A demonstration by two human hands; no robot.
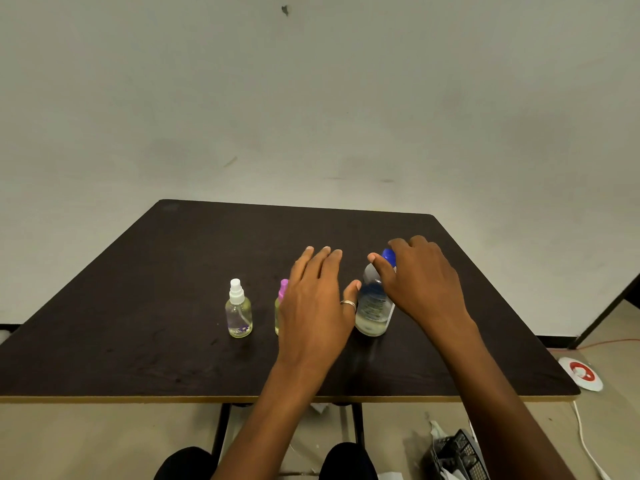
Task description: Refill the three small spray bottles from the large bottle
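A large clear bottle with a blue cap stands on the dark table, with a little pale liquid at its bottom. My right hand curls over its cap and upper part. My left hand hovers just left of it with straight fingers, the thumb near the bottle's side. A small spray bottle with a white top stands to the left. Another small bottle with a pink top is mostly hidden behind my left hand. A third small bottle is not visible.
The table's front edge runs close to my knees. A pale wall stands behind the table. On the floor at the right lie a white and red round thing, a white cable and a dark basket.
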